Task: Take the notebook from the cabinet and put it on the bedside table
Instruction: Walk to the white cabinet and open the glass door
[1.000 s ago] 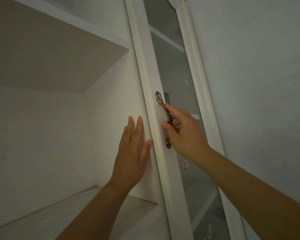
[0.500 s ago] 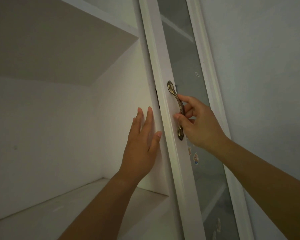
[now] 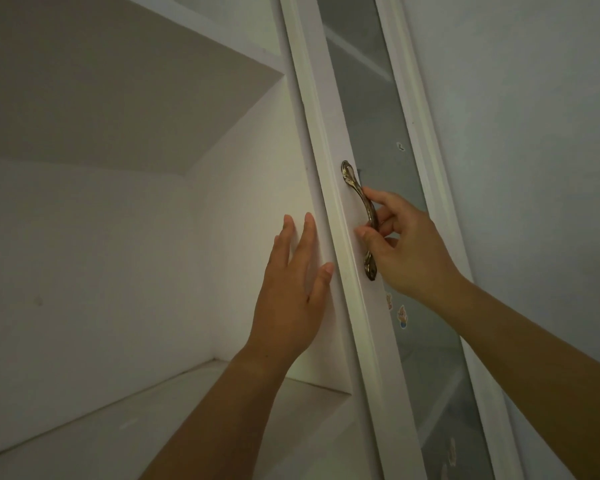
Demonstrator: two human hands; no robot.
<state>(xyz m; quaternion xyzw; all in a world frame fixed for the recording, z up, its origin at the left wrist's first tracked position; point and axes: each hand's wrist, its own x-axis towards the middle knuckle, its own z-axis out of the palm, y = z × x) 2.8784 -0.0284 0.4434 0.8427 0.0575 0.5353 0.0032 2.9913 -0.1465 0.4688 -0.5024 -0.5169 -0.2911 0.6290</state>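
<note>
The notebook cannot be seen from the head camera; the stretch of cabinet (image 3: 125, 258) in view shows only white walls and a bare lower shelf (image 3: 94, 424), with the underside of another shelf slanting overhead. At the right edge of this compartment stands the cabinet door (image 3: 336, 188), a white frame around a frosted glass panel (image 3: 385, 140), seen at a narrow angle. On the frame is an ornate brass handle (image 3: 358, 216) — the right hand (image 3: 409, 251) has its grip closed on it, thumb pressing the front of the bar and fingers curled behind. The left hand (image 3: 291, 296) is flat and open, holding nothing, its fingers spread upward against the cabinet's inner right wall just beside the door's edge, the thumb touching the frame. A few small stickers (image 3: 401, 317) sit on the glass below the handle. Right of the door, a plain pale wall (image 3: 534, 168) fills the view. Both forearms reach up from the bottom — bare, no sleeves.
</note>
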